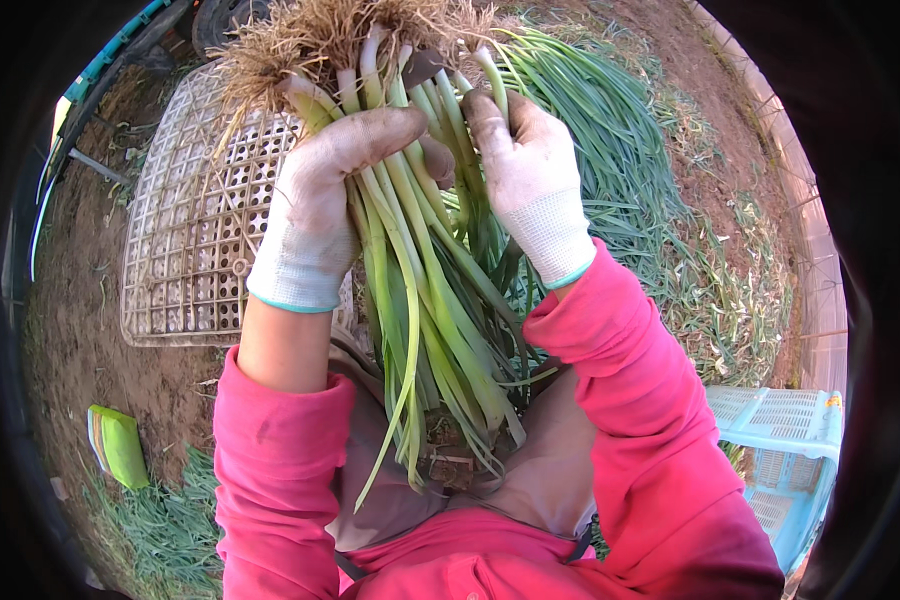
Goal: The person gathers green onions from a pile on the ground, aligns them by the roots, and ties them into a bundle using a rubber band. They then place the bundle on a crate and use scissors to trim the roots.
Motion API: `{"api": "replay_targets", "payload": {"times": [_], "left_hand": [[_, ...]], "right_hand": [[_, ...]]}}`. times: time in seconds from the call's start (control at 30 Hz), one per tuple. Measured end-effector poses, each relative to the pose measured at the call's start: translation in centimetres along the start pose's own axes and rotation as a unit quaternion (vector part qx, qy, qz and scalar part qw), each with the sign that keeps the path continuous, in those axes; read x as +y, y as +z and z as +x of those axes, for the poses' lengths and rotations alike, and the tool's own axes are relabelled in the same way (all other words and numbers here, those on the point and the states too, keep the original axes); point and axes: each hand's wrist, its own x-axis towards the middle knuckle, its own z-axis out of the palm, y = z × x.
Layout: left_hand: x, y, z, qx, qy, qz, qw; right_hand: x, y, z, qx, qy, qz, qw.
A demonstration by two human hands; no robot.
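Observation:
In my left hand [322, 176], in a soiled white knit glove, is a bunch of leek-like green plants [412, 225], perhaps green garlic. Its tangled, dry brown roots [345, 45] point away from me, while the long leaves hang down between my knees. My right hand [525, 150], gloved the same way, pinches a pale stalk [493, 75] between thumb and fingers at the bunch's right side. A small dark shape [422, 67] shows among the stems near the roots; what it is I cannot tell.
A dirty white plastic grid crate [187, 232] lies on the soil at left. Beyond my right hand is a large heap of the same green plants [600, 112]. Leaf trimmings [742, 300] litter the ground. A light-blue plastic crate [787, 427] stands at right, a green packet [118, 446] at lower left.

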Motion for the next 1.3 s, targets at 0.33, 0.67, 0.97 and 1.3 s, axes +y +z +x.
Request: {"api": "replay_targets", "payload": {"times": [0.33,0.67,0.97,1.3], "left_hand": [[-0.3,-0.1,0.5,0.023,0.012,-0.031,0.999],[0.2,-1.4,0.1,0.025,0.004,-0.01,1.0],[-0.5,-0.5,0.2,-0.02,-0.02,0.026,0.999],[-1.4,0.0,0.8,-0.099,-0.014,0.001,0.995]], "right_hand": [[-1.7,-0.2,-0.5,-0.094,0.043,0.081,0.991],[1.3,-8.1,4.6,0.119,0.122,0.127,0.977],[-0.3,-3.1,0.8,-0.1,-0.018,0.054,0.993],[-1.0,-3.3,-0.2,-0.17,0.016,0.094,0.981]]}}
